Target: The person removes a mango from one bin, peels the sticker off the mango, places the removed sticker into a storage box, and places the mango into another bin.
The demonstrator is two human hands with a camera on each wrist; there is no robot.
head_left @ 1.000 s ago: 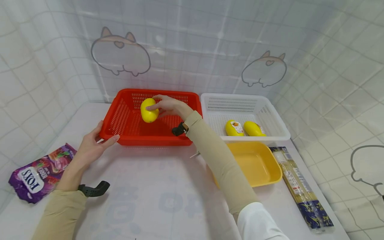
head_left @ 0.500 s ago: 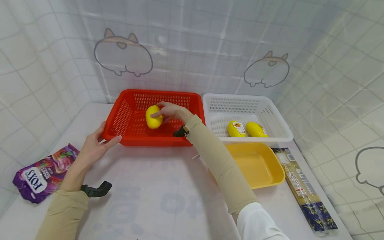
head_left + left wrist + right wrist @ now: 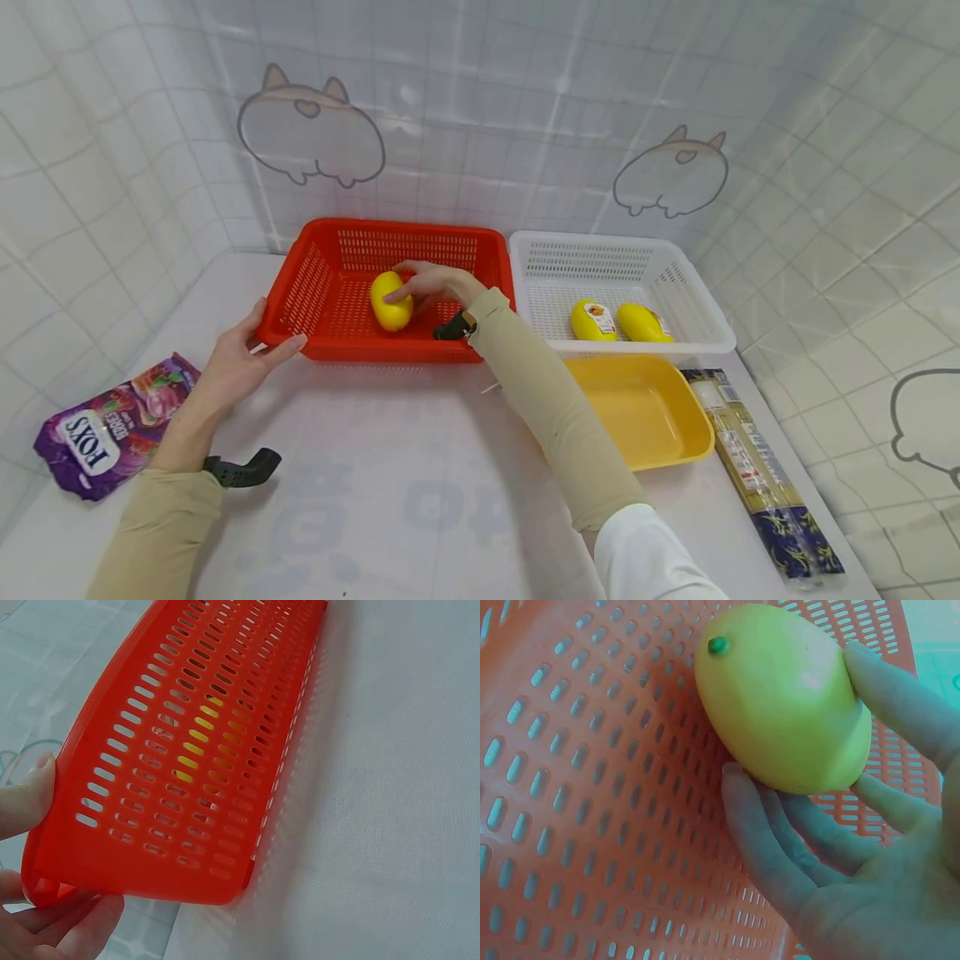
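Inside the red basket (image 3: 390,350), my right hand (image 3: 442,283) holds a yellow mango (image 3: 392,302) low over the slotted floor. The right wrist view shows the thumb on one side of the mango (image 3: 787,697) and curled fingers (image 3: 761,832) beneath it; a small green stem end faces the camera. My left hand (image 3: 240,358) grips the basket's front left corner. In the left wrist view, the thumb (image 3: 28,796) lies on the rim and the other fingers bend round below it. Yellow shows through the basket's (image 3: 150,877) slots there.
A white basket (image 3: 622,346) stands right of the red one, with two labelled yellow mangoes (image 3: 594,321) inside. Before it sits a yellow tub (image 3: 637,417), partly behind my right arm. Long clear packs (image 3: 757,475) lie at the right edge, a purple Fox's bag (image 3: 112,425) at the left.
My right hand has lowered the mango deeper into the red basket and slightly to the right. The left hand keeps its grip on the corner. The view has shifted a little.
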